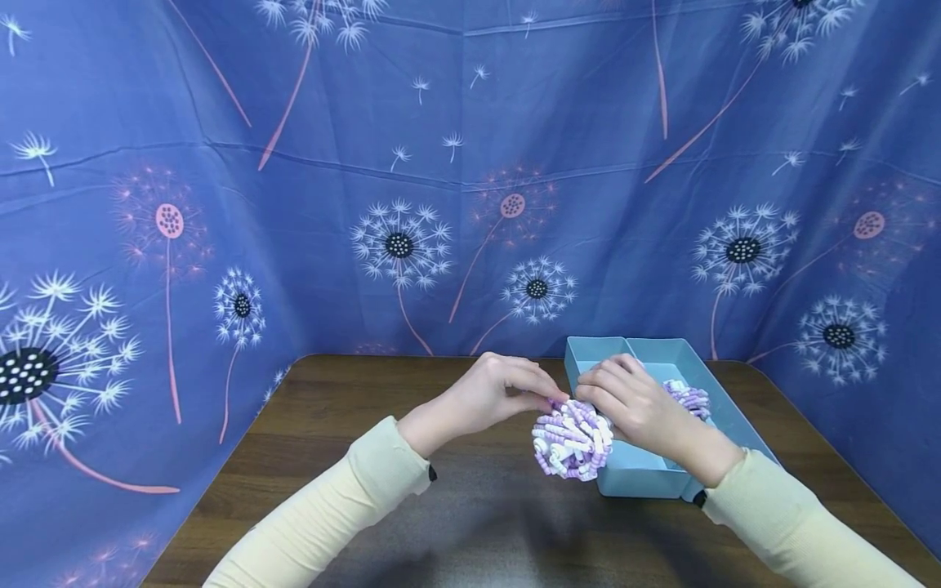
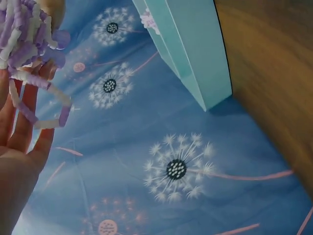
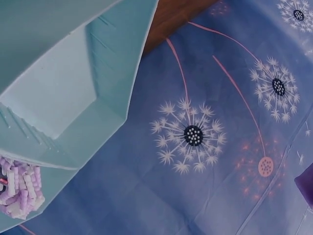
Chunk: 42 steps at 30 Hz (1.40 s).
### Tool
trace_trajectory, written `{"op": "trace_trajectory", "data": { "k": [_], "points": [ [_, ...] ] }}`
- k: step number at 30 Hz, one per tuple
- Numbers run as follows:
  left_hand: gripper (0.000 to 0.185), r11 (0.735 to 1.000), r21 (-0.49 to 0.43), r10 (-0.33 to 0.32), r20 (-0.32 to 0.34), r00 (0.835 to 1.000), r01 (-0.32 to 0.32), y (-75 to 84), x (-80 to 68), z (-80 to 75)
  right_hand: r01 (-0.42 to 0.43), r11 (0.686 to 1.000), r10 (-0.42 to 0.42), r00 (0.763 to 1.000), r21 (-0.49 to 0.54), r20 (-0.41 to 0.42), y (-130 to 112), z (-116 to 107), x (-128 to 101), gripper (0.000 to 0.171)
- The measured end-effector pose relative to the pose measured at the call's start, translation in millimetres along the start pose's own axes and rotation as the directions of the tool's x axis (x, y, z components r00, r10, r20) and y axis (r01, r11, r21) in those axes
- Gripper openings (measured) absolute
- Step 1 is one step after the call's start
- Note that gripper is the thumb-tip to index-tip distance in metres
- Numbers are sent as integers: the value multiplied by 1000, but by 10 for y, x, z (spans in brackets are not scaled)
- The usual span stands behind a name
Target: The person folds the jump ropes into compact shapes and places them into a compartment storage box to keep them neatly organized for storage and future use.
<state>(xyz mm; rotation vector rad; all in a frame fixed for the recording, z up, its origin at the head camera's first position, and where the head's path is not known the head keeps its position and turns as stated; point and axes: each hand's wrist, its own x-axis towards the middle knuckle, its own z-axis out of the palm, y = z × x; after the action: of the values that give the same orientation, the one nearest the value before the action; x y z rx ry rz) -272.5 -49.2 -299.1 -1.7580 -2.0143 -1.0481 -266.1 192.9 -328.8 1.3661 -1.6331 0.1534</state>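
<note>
Both hands, left hand (image 1: 494,394) and right hand (image 1: 634,400), pinch a purple-and-white bead bundle (image 1: 573,438) just left of the blue box (image 1: 638,476). Only the right wrist view shows a second bundle (image 3: 19,192) inside the box; the right hand's fingertips are hidden.

Even, soft light fills all three views, with no glare. In the head view the arms cast faint, diffuse shadows on the worktop (image 1: 470,523), and the backdrop (image 1: 456,163) bows at the edges from wide-angle distortion. Both wrist views are slightly soft; their nearest objects blur.
</note>
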Motion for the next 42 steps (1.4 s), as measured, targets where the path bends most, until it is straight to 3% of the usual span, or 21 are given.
{"op": "trace_trajectory", "data": {
  "k": [4,13,19,23,30,33,39,42],
  "points": [
    [16,998,-47,-49,-10,999,48,-13,-16,22,18,1000,-18,1000,-8,-4,-7,2,15,28],
    [17,997,22,-70,-71,995,71,31,11,84,13,1000,-13,1000,-17,-9,1,-4,8,27],
    [17,996,29,-81,2,997,81,53,55,54,14,1000,-14,1000,-12,1,15,6,3,25],
    [17,998,29,-53,59,997,52,52,82,6,8,1000,-8,1000,-3,8,23,14,-3,25],
    [20,1000,14,-11,171,985,9,23,114,-53,13,1000,-13,1000,3,26,12,32,15,27],
    [21,1000,6,-8,186,982,7,3,119,-63,10,1000,-10,1000,4,9,11,45,27,26],
    [23,995,-72,-57,159,986,69,8,116,-82,8,1000,-8,1000,10,-14,27,44,48,25],
    [23,971,-199,-98,164,981,131,14,118,-71,14,1000,-13,1000,19,-20,21,34,73,25]
  ]
}}
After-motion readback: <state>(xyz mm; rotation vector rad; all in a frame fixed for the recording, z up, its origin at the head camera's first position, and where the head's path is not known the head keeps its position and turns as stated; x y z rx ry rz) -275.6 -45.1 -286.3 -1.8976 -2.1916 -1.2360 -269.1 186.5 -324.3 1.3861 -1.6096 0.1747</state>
